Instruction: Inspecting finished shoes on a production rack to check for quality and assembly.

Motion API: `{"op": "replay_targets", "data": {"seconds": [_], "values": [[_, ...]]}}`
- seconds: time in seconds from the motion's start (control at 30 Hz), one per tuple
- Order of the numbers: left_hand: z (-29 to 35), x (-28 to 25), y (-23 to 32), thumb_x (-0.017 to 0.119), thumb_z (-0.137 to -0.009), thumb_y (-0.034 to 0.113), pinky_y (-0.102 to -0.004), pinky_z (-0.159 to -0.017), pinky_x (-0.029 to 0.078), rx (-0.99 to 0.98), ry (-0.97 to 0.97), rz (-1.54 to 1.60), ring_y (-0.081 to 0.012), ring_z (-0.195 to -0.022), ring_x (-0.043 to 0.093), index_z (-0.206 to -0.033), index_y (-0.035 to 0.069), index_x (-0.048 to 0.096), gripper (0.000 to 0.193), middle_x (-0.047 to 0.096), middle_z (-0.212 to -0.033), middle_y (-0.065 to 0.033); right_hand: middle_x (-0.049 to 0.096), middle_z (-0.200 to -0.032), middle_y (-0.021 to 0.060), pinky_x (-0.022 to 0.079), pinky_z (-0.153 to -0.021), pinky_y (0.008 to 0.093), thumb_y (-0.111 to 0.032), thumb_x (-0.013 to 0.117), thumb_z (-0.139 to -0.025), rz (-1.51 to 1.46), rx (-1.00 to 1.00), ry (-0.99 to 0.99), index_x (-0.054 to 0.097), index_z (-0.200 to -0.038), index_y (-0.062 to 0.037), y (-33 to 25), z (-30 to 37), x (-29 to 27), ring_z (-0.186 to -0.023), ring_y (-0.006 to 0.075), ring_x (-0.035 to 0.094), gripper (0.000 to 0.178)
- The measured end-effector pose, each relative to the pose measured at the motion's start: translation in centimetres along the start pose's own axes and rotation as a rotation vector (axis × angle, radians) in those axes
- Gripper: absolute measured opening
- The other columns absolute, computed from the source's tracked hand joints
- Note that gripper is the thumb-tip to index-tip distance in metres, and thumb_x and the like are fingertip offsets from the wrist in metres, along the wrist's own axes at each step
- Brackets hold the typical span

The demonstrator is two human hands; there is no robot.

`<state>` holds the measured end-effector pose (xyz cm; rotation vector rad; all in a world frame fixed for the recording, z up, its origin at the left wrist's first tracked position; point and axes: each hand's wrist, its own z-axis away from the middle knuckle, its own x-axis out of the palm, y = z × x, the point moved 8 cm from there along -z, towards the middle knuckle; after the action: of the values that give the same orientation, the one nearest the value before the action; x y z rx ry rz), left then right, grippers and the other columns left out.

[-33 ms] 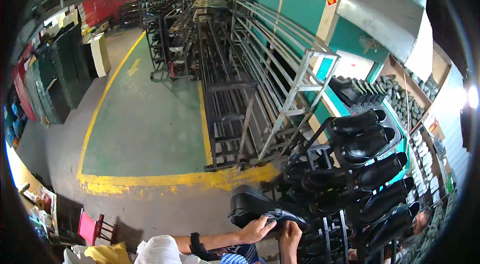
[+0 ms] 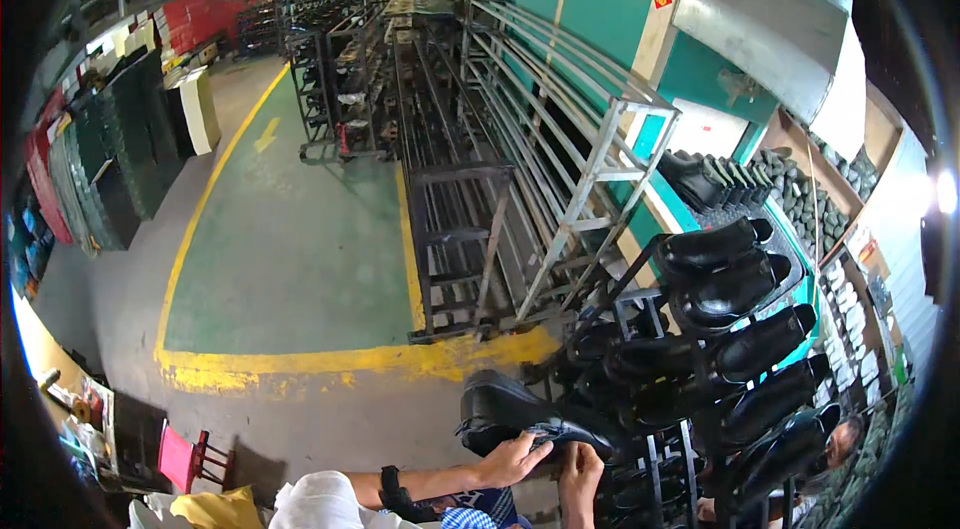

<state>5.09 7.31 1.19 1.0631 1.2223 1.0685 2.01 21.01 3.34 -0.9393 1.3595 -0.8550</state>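
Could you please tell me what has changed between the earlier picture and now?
Nothing has visibly changed: nothing has moved, been taken hold of or been let go. The left hand and right hand stay close together at the near side of the black shoe, and the racked black shoes beside it are as they were.

R forearm [image 2: 578,517] cut off, btm edge; blk shoe [image 2: 497,407] partly hid (L hand [image 2: 512,461]).
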Motion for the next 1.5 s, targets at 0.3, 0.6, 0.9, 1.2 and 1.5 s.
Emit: {"op": "replay_targets", "data": {"seconds": [0.3, 0.6, 0.9, 1.2, 1.5], "values": [[-1.7, -1.7, -1.4, 0.046, -0.097, 0.027, -0.0322, -0.082, 0.043, -0.142, -0.035, 0.041, -0.0168, -0.091, 0.055, -0.112, -0.001, 0.052, 0.033, 0.059, -0.098, -0.011, 0.051, -0.061, -0.0007, 0.041, -0.047, 0.0231, -0.012, 0.062, -0.087, -0.468, 0.343, -0.161, 0.055, -0.074, -0.0007, 1.8, -0.7, 3.2, -0.053, 0.0067, 0.047, 0.019], [-1.9, -0.4, 0.5, 0.044, -0.097, 0.028, -0.0328, -0.086, 0.043, -0.101, -0.188, 0.087, -0.0238, -0.098, 0.057, -0.114, -0.004, 0.051, 0.037, 0.06, -0.105, -0.0176, 0.053, -0.06, 0.0014, 0.04, -0.043, 0.0236, -0.016, 0.057, -0.091, -0.643, 0.415, 0.013, 0.06, -0.082, -0.0002, 2.3, 1.2, 1.6, -0.048, 0.0081, 0.049, 0.019], [-3.1, -0.1, -2.1, 0.051, -0.093, 0.022, -0.0294, -0.071, 0.045, -0.18, -0.067, 0.025, -0.0176, -0.076, 0.056, -0.101, -0.003, 0.055, 0.026, 0.06, -0.082, -0.0105, 0.047, -0.053, 0.0001, 0.035, -0.041, 0.0237, -0.013, 0.051, -0.093, -0.962, 0.357, -0.388, 0.053, -0.072, -0.0028, -2.1, 4.5, 1.8, -0.045, 0.0073, 0.044, 0.022], [-1.7, 2.5, -1.0, 0.058, -0.086, 0.017, -0.041, -0.075, 0.05, -0.031, -0.28, -0.095, -0.0395, -0.087, 0.063, -0.111, -0.003, 0.052, 0.032, 0.063, -0.094, -0.025, 0.056, -0.076, 0.0054, 0.044, -0.056, 0.0257, -0.01, 0.068, -0.08, 0.271, 0.092, 0.048, 0.062, -0.104, -0.0065, -0.8, 0.3, -4.9, -0.066, 0.018, 0.058, 0.025], [-2.2, 2.6, -1.2, 0.059, -0.085, 0.016, -0.0466, -0.061, 0.05, 0.118, -0.3, -0.208, -0.0426, -0.067, 0.061, -0.101, -0.005, 0.053, 0.027, 0.062, -0.076, -0.0254, 0.059, -0.079, 0.0136, 0.046, -0.059, 0.032, -0.007, 0.069, -0.077, 0.231, -0.011, 0.024, 0.059, -0.099, -0.0022, 1.0, 0.5, -3.5, -0.066, 0.025, 0.06, 0.025]]}}
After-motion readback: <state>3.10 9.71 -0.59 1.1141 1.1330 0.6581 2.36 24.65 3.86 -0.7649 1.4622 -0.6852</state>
